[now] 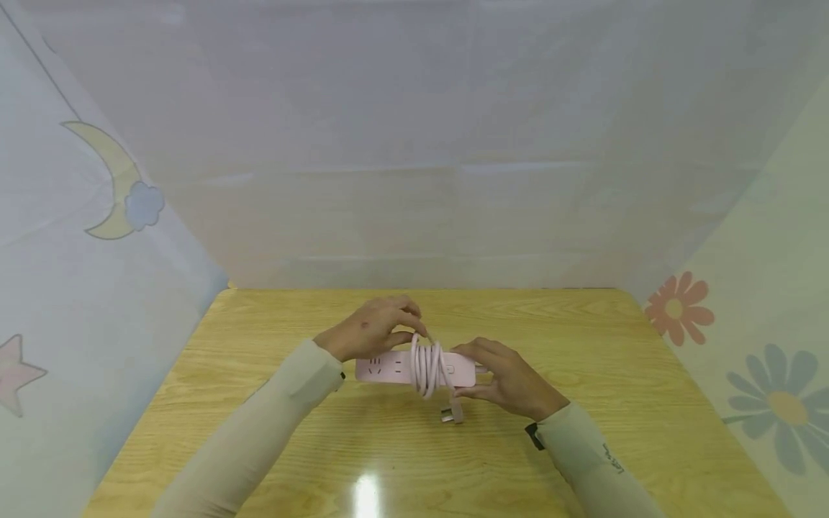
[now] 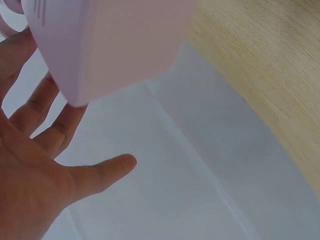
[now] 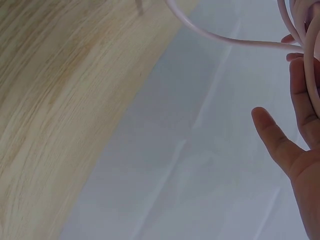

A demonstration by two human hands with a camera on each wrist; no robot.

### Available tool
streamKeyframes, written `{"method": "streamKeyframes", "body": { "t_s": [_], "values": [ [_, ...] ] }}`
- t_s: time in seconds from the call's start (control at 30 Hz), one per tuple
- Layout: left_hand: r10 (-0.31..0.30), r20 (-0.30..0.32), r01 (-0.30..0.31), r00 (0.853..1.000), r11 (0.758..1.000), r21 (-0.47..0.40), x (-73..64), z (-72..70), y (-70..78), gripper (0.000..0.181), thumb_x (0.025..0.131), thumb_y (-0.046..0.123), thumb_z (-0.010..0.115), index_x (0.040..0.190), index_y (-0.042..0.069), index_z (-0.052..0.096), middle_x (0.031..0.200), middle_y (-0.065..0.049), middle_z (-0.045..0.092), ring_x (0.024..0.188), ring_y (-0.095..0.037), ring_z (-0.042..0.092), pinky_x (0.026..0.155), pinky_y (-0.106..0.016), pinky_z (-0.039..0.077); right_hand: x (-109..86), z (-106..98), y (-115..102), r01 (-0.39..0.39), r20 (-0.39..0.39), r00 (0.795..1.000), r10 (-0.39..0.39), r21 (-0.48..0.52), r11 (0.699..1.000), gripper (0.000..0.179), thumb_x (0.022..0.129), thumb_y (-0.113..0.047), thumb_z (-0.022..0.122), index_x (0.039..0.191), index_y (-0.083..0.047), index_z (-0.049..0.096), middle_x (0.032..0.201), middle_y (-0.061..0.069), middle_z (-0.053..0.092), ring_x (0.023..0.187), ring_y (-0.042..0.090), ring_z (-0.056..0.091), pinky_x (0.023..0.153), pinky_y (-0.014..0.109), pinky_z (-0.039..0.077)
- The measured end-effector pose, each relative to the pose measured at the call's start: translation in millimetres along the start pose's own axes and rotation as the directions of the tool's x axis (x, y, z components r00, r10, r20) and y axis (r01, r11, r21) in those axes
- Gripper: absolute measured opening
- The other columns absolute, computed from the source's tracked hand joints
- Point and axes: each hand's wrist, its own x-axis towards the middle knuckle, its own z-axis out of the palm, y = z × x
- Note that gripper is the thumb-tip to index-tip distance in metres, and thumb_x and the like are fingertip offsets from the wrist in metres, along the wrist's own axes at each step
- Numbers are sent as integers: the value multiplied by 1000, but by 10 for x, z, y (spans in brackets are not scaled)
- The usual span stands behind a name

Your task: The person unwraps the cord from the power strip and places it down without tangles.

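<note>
A pink power strip (image 1: 383,368) with sockets is held up over the table, its pale cord (image 1: 424,370) wound in several turns round the middle. The plug (image 1: 453,414) hangs below the strip. My left hand (image 1: 376,327) pinches the cord at the top of the coil; in the left wrist view its outer finger stands apart from the strip's end. At the strip's other end, my right hand (image 1: 514,378) grips it with thumb and fingers on opposite edges, next to a switch (image 1: 450,369). In the right wrist view a length of cord (image 3: 235,42) runs off to the left.
The wooden table (image 1: 311,460) spans the area beneath the hands. A pale sheet wall (image 1: 414,216) rises behind it, with printed side sheets bearing a moon (image 1: 113,155) on the left and flowers (image 1: 673,309) on the right.
</note>
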Motion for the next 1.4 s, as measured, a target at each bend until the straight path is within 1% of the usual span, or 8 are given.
{"method": "streamKeyframes", "body": {
  "t_s": [0.17,0.2,0.27,0.43,0.63,0.83,1.07,1.4],
  "values": [
    [-44,0,44,999,999,32,-27,-12,12,16,96,18,70,110,20,77,126,-2,65,123,-25,55,108,-69,25,-5,1,-1,-14,9,1000,14,13,1000,65,75,-18,88,132,-10,59,110,-3,63,95,11,61,79,34,56],
    [-57,0,57,998,998,40,-35,-15,15,16,96,19,69,109,21,77,126,-1,66,125,-25,54,107,-72,20,-8,1,0,-18,11,1000,18,12,1000,64,75,-18,88,132,-10,59,110,-3,63,96,11,61,79,34,56],
    [-69,-5,70,998,996,55,-50,-19,19,15,95,19,70,108,21,77,124,1,67,124,-24,55,107,-73,18,-14,0,1,-26,16,1000,26,15,1000,64,76,-18,88,133,-10,59,111,-3,63,97,11,62,80,34,56],
    [-79,-36,83,996,990,111,-97,-28,15,14,94,20,72,106,20,78,123,0,68,122,-24,57,106,-74,20,-35,-3,19,-43,17,999,43,9,999,64,76,-17,88,133,-12,59,112,-4,63,97,11,61,79,33,56],
    [-88,-62,96,994,985,141,-146,-49,-10,14,92,21,74,105,19,78,125,-2,67,123,-25,56,106,-73,21,-54,-17,20,-67,12,998,67,3,998,63,77,-18,87,133,-12,60,111,-5,63,96,9,61,76,35,56],
    [-63,-100,83,993,973,213,-187,-49,-31,13,89,23,77,101,22,79,119,-1,69,120,-24,58,106,-72,25,-77,-11,9,-109,17,994,110,-7,994,62,78,-22,87,133,-15,60,109,-7,62,92,7,59,74,34,56],
    [-61,-118,88,991,969,231,-244,-65,-27,11,87,21,79,98,22,80,118,-1,70,121,-25,57,106,-73,22,-87,-12,6,-124,0,992,124,-51,991,63,76,-23,88,132,-13,60,108,-5,63,89,5,58,71,32,55],
    [-25,-162,71,986,957,283,-359,-58,-25,11,82,21,83,93,21,81,115,-1,71,121,-26,57,106,-73,23,-101,-16,14,-122,-19,992,121,-70,990,62,76,-23,88,131,-11,61,108,-4,63,88,5,57,70,29,54]
  ]
}}
